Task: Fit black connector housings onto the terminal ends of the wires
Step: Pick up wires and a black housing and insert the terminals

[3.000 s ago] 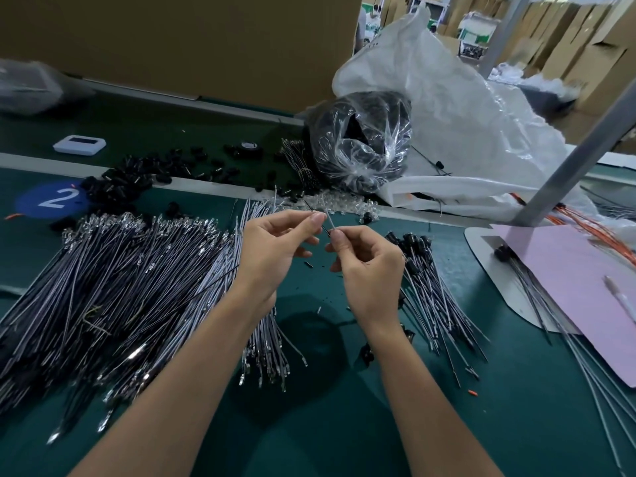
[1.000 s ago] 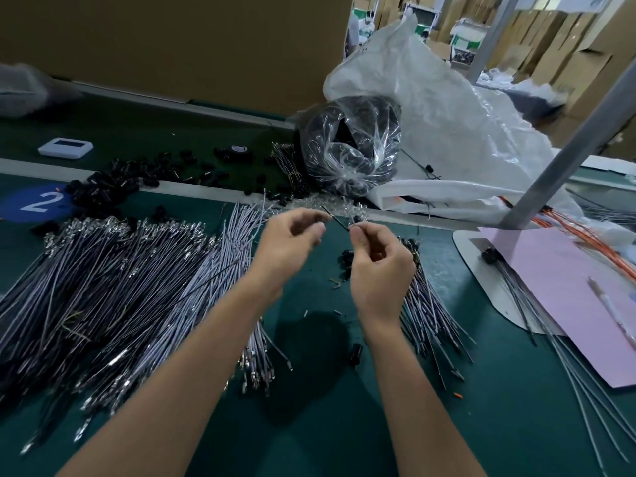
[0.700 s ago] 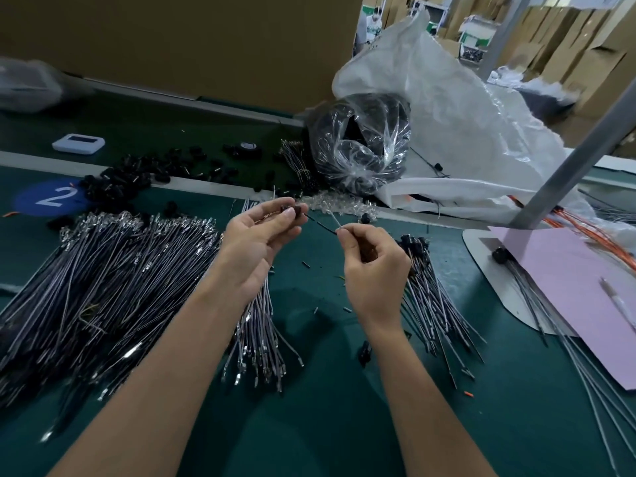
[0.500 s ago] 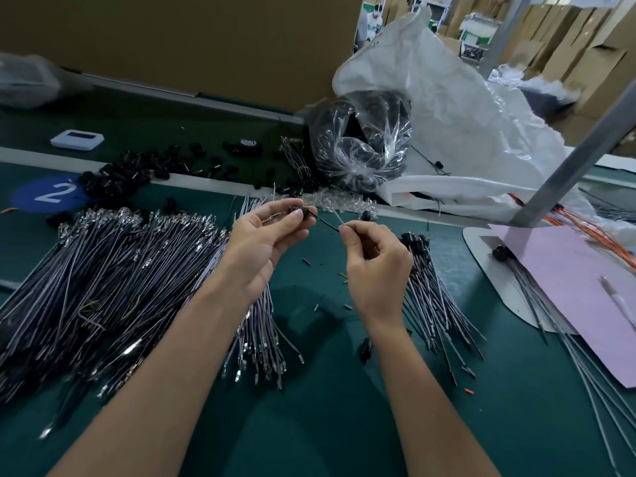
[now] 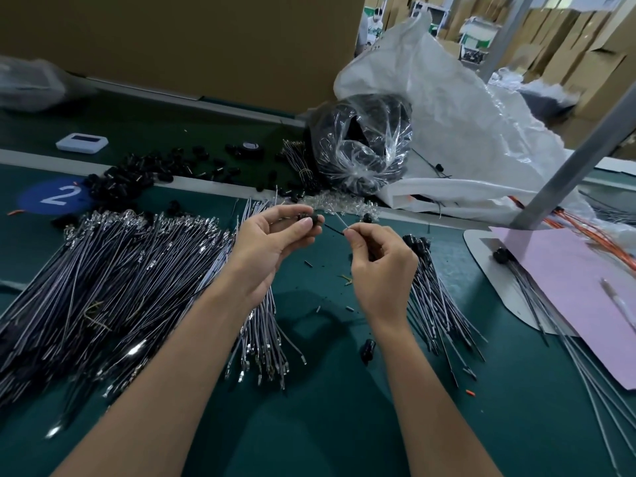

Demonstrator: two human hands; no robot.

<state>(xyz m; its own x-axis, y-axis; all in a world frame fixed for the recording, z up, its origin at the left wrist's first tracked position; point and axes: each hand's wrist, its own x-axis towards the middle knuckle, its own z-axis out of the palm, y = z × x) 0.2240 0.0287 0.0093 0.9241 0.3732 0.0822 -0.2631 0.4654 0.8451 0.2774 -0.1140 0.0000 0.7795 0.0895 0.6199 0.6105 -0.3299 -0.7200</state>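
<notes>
Green bench (image 5: 344, 425) held heaped wires (image 5: 120, 270). Left hand (image 5: 272, 242) pinched a housing (image 5: 311, 220) above it; right hand (image 5: 382, 270) pinched a wire (image 5: 333, 229), its tip at the housing. It probably needed a straight, firm push.

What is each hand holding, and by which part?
Left hand pinches a small black connector housing by its body; right hand pinches a thin dark wire near the end toward the housing.

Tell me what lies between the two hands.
In the head view, a short stretch of wire bridges the gap, running from the housing pinched by the left hand to the right hand. Beneath it shows the green mat.
</notes>
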